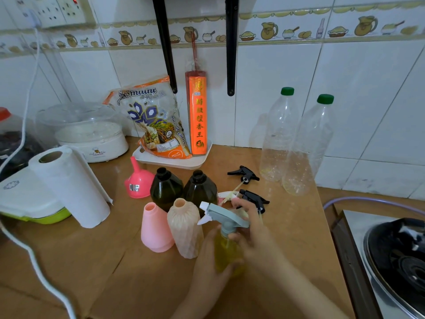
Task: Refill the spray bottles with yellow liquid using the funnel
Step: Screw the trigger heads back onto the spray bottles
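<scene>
A clear spray bottle [226, 252] filled with yellow liquid stands on the wooden counter [128, 272]. My left hand [210, 261] grips its body. My right hand [250, 229] grips the grey-blue trigger head [224, 217] at the bottle's neck. Left of it stand a pink bottle [156, 227] and a peach ribbed bottle [185, 229], both uncapped. Behind them are two dark bottles [166, 188] [200, 189] without caps. A pink funnel [138, 180] lies upside down further left. Two black trigger heads [243, 174] [255, 199] lie loose on the counter.
Two large clear plastic bottles [276, 137] [305, 148] with green caps stand by the tiled wall, a little yellow liquid at their bottoms. A paper towel roll [69, 187] and a white cable [34, 261] are on the left. A black wok [400, 256] sits on the stove at right.
</scene>
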